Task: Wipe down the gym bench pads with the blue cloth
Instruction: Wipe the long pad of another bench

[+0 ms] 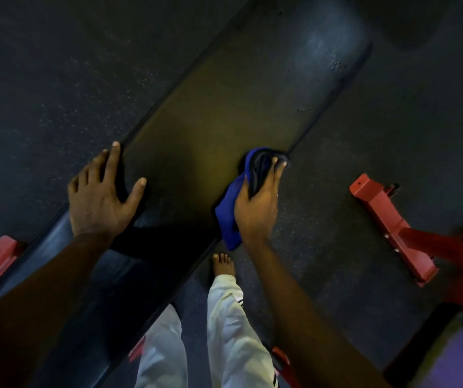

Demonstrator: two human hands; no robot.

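Running diagonally through the head view, the bench pad (224,102) is pressed at its left edge by the left hand (99,203), with fingers spread flat and nothing held. At the pad's right edge the blue cloth (228,219) is bunched and gripped by the right hand (255,208). A red frame foot (387,219) is seen well right of the pad.

The left hand (100,197) lies flat, palm down, with fingers spread and the arm stretched forward. The right hand (255,204), arm likewise outstretched, curls its fingers round a crumpled blue cloth (228,217).
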